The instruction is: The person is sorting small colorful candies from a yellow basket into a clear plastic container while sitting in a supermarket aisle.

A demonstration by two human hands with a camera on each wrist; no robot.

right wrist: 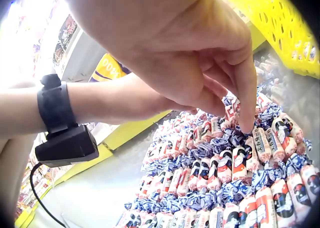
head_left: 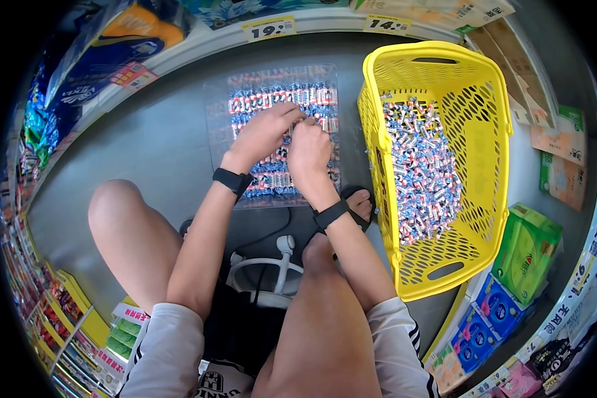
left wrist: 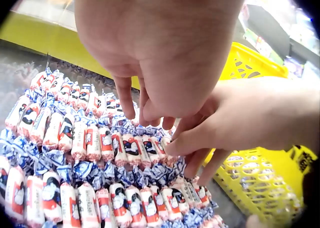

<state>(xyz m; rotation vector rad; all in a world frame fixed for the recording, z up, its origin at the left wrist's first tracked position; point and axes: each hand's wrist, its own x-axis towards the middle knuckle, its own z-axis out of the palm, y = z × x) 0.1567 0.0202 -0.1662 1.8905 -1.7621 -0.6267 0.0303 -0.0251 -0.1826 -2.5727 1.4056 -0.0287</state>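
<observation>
Rows of wrapped candies, white and red with twisted blue ends, lie side by side on a clear plastic sheet or tray. My left hand reaches over the upper rows, fingers pointing down at the candies; its thumb side hides some fingertips in the left wrist view, so I cannot tell whether they pinch one. Close beside it, my right hand is over the right part of the rows. Its extended index finger touches down among the candies in the right wrist view.
A yellow basket stands at the right, with a heap of loose matching candies inside. Shelves with price tags and packaged goods curve around the floor. A white stool base is between my legs.
</observation>
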